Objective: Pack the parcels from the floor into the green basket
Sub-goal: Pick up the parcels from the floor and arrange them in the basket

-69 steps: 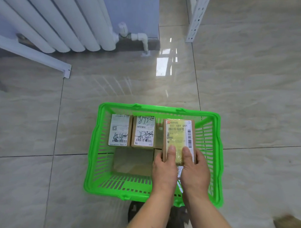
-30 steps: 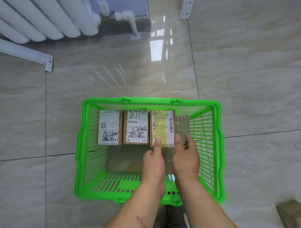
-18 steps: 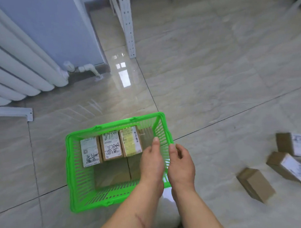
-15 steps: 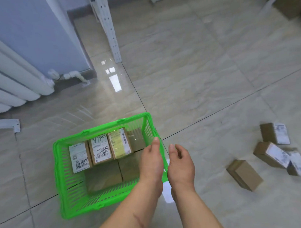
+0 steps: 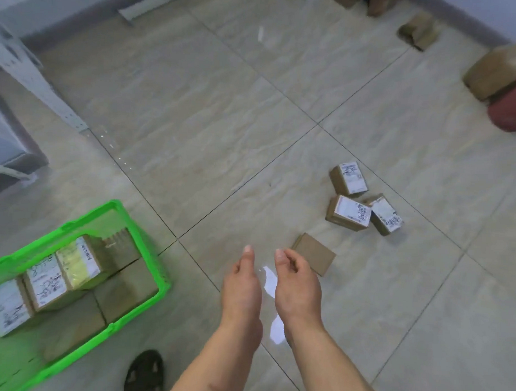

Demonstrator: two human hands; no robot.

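Now the plain parcel (image 5: 314, 253) lay just beyond the empty, loosely curled right hand (image 5: 296, 286); both hands had left the green basket (image 5: 149, 267) at lower left.

No legible text anywhere. White shipping labels with black print and barcodes on parcels in the green basket (image 5: 149, 267) and on three parcels on the floor (image 5: 352, 178) (image 5: 352, 211) (image 5: 386, 214); one yellow label (image 5: 77, 262); all print blurred beyond reading.
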